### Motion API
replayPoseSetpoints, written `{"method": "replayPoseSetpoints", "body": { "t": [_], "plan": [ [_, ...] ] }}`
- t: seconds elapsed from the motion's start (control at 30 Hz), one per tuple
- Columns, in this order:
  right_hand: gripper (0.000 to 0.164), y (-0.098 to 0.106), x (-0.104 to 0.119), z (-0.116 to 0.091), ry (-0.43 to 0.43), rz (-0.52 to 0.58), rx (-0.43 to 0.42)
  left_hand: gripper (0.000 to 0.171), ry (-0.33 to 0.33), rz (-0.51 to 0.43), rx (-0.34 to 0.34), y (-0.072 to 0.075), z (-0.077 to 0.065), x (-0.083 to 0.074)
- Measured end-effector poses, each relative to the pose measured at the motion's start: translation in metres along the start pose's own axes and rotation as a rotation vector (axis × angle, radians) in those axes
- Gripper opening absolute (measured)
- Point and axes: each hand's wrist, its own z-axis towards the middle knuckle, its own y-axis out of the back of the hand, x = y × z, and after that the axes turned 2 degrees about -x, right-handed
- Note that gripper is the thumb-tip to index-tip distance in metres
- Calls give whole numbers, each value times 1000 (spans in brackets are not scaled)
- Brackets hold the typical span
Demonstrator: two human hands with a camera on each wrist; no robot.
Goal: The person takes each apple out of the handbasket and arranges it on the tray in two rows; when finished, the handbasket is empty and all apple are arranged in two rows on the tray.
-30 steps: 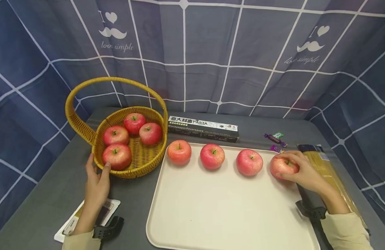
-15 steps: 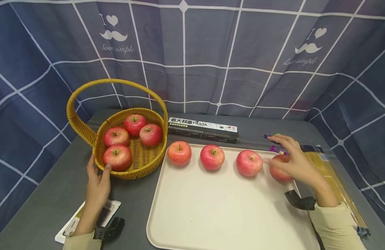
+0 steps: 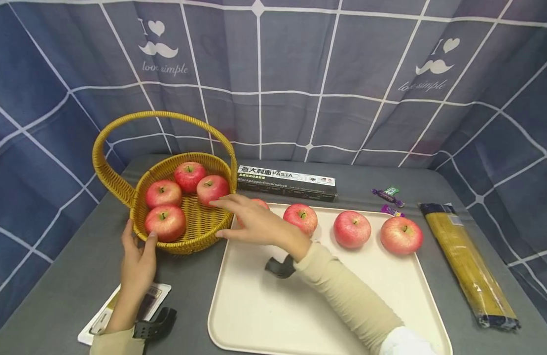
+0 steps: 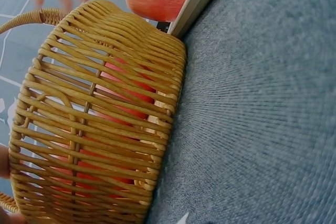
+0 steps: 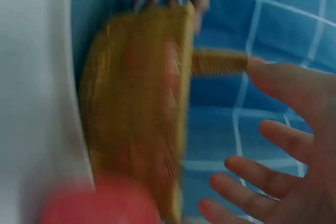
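Here's the left hand [image 3: 137, 264], thumb and fingers pinching the near-left rim of the wicker basket [image 3: 198, 241], its thumb right beside the closest of four red apples [image 3: 165, 223] nestled inside. And the right hand [image 3: 255, 222] is out over the tray's far-left corner, fingers spread, holding nothing, its fingertips reaching to the basket's right side; whether they touch the rim, I can't tell. Below it, the cream tray [image 3: 255, 315] carries four more apples [image 3: 352, 230] in a row along its far edge, the leftmost partly hidden behind that right hand. It's a tidy line, all stems up! Behind the tray sits a black-and-white pasta box [image 3: 286, 183], with small wrapped candies [image 3: 387, 197] off to its right. Far right on the grey counter [image 3: 189, 296], a long packet of spaghetti [image 3: 468, 266] lies at a slant, while a white-edged pouch [image 3: 97, 320] lies flat under the left forearm.
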Motion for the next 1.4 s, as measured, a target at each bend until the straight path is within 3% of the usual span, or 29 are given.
{"method": "replayPoseSetpoints", "body": {
  "t": [0.17, 0.37, 0.47, 0.6, 0.77, 0.9, 1.03, 1.13, 1.23, 1.4],
  "plan": [
    [58, -43, 18, 50, 68, -109, 31, 66, -2, 11, 2, -2, 0, 0],
    [62, -69, 26, 89, -61, -59, 89, 67, -15, 2, 11, 1, 0, -2],
    [66, -73, 31, 102, -101, 5, 139, 66, -21, 1, 1, 2, 0, -2],
    [70, -79, 35, 112, -92, 102, 177, 67, -9, 26, -4, 3, -1, -1],
    [72, -87, 36, 118, -115, 155, 143, 67, 0, 56, -3, 3, -2, 0],
    [69, -86, 32, 114, -186, 212, 22, 67, 0, 75, -3, 3, -2, -1],
    [67, -73, 25, 102, -308, 427, -112, 67, -3, 90, 4, 0, -2, -2],
    [65, -56, 24, 87, -371, 582, -153, 66, -11, 95, -3, -1, -2, -1],
    [64, -39, 22, 67, -331, 624, -137, 65, -9, 94, -18, 0, -2, -1],
    [66, -21, 15, 14, -161, 623, -76, 65, -10, 95, -23, 0, -1, 0]
  ]
}}
